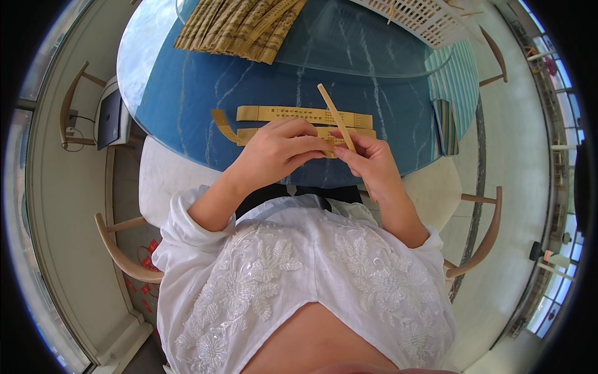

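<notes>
Left hand [277, 151] and right hand [372, 163] both pinch a bamboo stick [336, 117] pointing to 11 o'clock; its lower end is hidden behind fingers.

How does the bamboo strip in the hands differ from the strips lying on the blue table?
The held bamboo strip is narrow and plain, and it slants up away from the right hand and left hand, which pinch its lower part. The flat strips on the table are wider, lie level across the blue table, and carry dark markings. One of them curls at its left end. All share a pale tan bamboo colour.
</notes>
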The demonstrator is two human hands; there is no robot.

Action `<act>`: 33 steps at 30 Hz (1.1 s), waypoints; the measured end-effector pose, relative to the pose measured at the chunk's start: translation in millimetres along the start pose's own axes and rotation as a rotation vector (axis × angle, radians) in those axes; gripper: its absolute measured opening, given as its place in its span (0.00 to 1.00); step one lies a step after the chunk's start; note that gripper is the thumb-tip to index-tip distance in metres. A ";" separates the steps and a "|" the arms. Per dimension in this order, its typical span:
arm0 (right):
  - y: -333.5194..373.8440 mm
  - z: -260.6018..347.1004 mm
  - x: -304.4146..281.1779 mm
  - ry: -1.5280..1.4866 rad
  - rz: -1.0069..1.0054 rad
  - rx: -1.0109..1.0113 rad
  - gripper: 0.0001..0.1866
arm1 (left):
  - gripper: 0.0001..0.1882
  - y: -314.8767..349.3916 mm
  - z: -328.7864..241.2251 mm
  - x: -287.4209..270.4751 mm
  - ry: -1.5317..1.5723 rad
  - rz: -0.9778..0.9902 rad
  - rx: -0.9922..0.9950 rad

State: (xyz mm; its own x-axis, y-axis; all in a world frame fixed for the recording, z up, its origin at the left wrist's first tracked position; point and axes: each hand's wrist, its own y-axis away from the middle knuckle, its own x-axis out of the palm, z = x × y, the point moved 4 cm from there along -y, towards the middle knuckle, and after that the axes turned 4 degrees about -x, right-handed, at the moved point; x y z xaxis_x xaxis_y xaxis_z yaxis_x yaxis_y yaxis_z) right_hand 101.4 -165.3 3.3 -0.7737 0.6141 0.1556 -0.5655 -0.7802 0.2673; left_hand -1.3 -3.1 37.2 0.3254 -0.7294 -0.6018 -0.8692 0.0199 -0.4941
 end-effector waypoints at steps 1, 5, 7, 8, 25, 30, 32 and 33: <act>-0.4 -0.6 -1.2 0.002 -0.002 0.001 0.17 | 0.13 -1.1 -0.5 -0.2 0.001 0.002 0.000; -0.9 4.4 3.7 0.016 -0.032 -0.050 0.18 | 0.09 -4.9 -0.3 0.0 -0.004 0.011 0.001; -1.0 5.3 4.5 0.064 -0.041 -0.074 0.18 | 0.08 -6.7 -0.5 1.1 -0.018 0.021 -0.003; -1.9 3.9 3.9 0.112 -0.061 -0.140 0.18 | 0.07 -8.2 -1.1 1.7 -0.028 0.030 -0.005; 40.7 43.4 -33.6 1.191 -0.241 -0.676 0.18 | 0.02 -22.7 21.9 -12.1 0.229 0.191 -0.352; 40.4 51.3 -30.7 1.314 -0.163 -0.706 0.17 | 0.02 -23.3 21.1 -5.4 0.250 0.197 -0.304; 40.2 55.0 -29.8 1.355 -0.128 -0.714 0.16 | 0.03 -24.0 20.5 -4.7 0.215 0.220 -0.303; 39.7 56.2 -29.2 1.371 -0.114 -0.709 0.16 | 0.03 -24.2 20.3 -4.3 0.198 0.232 -0.302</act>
State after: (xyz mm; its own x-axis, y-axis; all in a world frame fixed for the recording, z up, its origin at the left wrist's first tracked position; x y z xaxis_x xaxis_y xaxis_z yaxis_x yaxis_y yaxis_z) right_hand 117.7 -207.5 62.9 -0.1540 0.4054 -0.9011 -0.3462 -0.8763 -0.3351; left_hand 25.9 13.4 39.0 0.0558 -0.8469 -0.5288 -0.9905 0.0199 -0.1363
